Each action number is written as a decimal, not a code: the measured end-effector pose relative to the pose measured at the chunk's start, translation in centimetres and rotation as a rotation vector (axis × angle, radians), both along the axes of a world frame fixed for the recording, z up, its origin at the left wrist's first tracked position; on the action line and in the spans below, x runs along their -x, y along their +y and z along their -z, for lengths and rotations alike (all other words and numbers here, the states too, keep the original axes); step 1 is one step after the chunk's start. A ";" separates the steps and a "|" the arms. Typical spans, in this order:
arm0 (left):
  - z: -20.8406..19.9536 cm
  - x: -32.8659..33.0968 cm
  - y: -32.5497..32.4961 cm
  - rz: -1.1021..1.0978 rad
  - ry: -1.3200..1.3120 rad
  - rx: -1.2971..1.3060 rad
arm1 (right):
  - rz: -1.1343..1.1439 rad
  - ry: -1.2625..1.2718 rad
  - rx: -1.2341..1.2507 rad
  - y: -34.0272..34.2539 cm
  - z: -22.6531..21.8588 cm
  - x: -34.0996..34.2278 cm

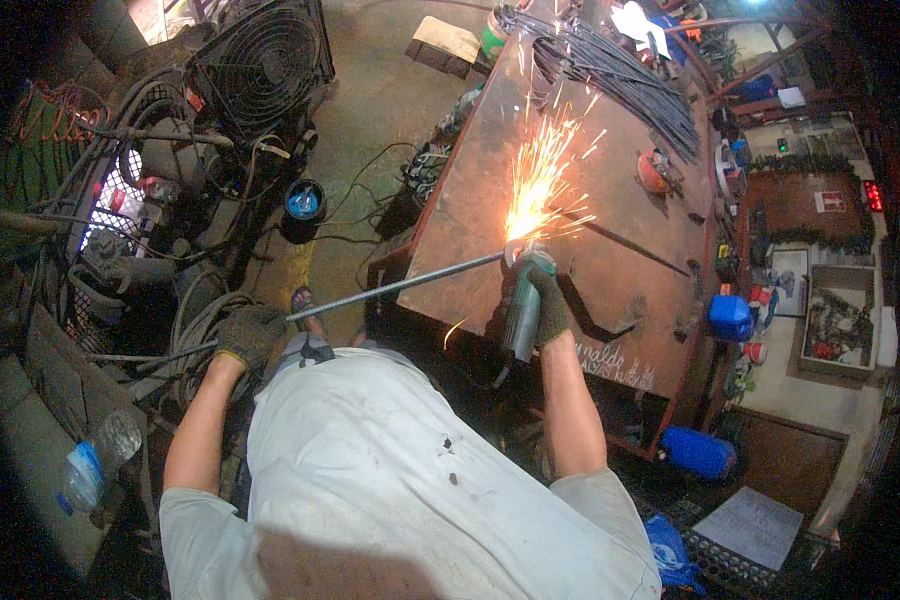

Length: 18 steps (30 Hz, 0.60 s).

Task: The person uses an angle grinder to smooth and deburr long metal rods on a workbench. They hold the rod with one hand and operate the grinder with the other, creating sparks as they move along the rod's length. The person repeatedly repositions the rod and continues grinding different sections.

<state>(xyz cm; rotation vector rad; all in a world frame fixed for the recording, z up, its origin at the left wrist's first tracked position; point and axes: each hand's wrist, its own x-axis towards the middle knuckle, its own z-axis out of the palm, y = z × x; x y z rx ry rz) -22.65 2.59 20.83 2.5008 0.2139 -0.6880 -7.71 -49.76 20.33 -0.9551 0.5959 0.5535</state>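
My left hand [250,335], in a dark knitted glove, is closed around a long steel bar [395,285]. The bar slants up to the right, its far end at the rusty steel table [465,210]. My right hand [553,305], gloved too, grips an angle grinder [520,318] with a green body. The grinder's disc meets the bar near its far end, and bright orange sparks [545,180] spray away from me over the table. The exact contact point is hard to see in the glare.
Thin dark rods [620,75] lie bundled on the table's far end, near a round orange-red object [657,172]. Left stand a large fan [265,65] and a dark bucket [304,200]; cables cross the floor. Blue jugs [697,453] and a wooden box [838,318] are on the right.
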 end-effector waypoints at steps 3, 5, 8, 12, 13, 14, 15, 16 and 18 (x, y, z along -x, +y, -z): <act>1.2 0.4 0.3 0.012 -0.017 -0.007 | -0.005 -0.006 -0.011 0.4 -0.6 0.2; 4.7 1.1 1.3 0.137 -0.064 -0.072 | 0.001 0.017 -0.019 1.0 -1.6 0.2; 4.5 1.0 1.2 0.101 -0.046 -0.097 | 0.016 0.006 -0.006 0.9 -1.4 0.2; 6.8 1.5 2.0 0.187 -0.097 -0.114 | -0.006 -0.031 0.100 0.8 -1.5 0.2; 6.6 1.5 1.9 0.160 -0.101 -0.096 | -0.007 -0.002 0.123 0.8 -1.6 0.1; 6.5 1.4 1.9 0.134 -0.106 -0.077 | -0.009 0.027 0.146 0.7 -1.7 -0.1; 6.4 1.3 1.9 0.165 -0.096 -0.093 | 0.001 0.047 0.058 0.4 -1.6 -0.1; 6.1 1.3 1.8 0.196 -0.084 -0.110 | 0.011 0.069 -0.031 0.2 -1.6 0.1; 6.1 1.3 1.8 0.207 -0.081 -0.115 | 0.022 0.086 -0.062 -0.2 -1.4 0.3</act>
